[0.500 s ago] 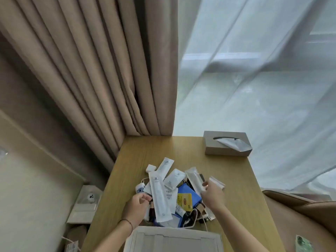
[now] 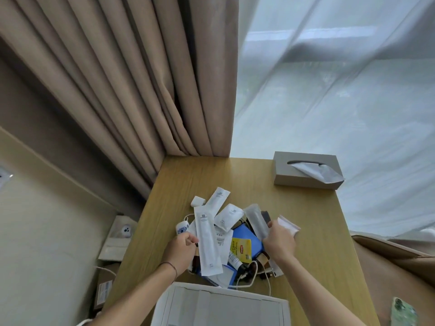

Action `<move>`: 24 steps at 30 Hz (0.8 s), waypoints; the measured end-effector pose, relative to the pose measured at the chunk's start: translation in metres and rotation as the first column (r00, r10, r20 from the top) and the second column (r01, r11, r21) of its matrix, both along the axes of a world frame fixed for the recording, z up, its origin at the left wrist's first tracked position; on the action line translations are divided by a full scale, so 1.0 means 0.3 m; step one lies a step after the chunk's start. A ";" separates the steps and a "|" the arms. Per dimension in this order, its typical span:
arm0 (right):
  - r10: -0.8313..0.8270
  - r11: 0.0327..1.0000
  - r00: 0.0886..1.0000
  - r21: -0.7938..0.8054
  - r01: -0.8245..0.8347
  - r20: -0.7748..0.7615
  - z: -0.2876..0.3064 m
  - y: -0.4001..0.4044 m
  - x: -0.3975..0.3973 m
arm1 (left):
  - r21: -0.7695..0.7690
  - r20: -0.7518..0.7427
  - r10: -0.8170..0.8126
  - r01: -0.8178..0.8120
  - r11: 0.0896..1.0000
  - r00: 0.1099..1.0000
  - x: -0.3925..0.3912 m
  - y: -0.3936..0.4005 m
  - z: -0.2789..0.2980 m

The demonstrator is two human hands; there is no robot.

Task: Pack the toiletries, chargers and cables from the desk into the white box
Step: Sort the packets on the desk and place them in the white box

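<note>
— Holding anything? 
— Right hand (image 2: 280, 241) still pinches a small white packet (image 2: 288, 223), unmoved at center right. Left hand (image 2: 181, 251) stays curled at the pile's (image 2: 226, 238) edge; grasp unclear. 
— White box (image 2: 221, 304)? 
— Bottom center.

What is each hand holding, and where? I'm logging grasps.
Right hand pinches a small white packet by its near end. Left hand: cannot tell.

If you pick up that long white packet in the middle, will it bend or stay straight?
The long packet would probably sag a little: it looks like thin, flat paper wrap. It likely weighs very little. Resting loosely on the pile, it may slide off when nudged.
</note>
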State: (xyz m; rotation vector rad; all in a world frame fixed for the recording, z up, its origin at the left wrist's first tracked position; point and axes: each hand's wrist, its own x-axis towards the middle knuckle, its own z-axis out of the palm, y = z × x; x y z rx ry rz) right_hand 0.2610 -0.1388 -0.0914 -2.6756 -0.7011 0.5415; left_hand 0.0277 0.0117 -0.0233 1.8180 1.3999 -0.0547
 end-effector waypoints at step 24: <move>0.138 0.666 0.827 0.669 0.329 -0.545 0.489 -0.163 -0.368 | 0.157 -0.190 0.001 0.029 0.987 0.982 0.194 -0.004 -0.119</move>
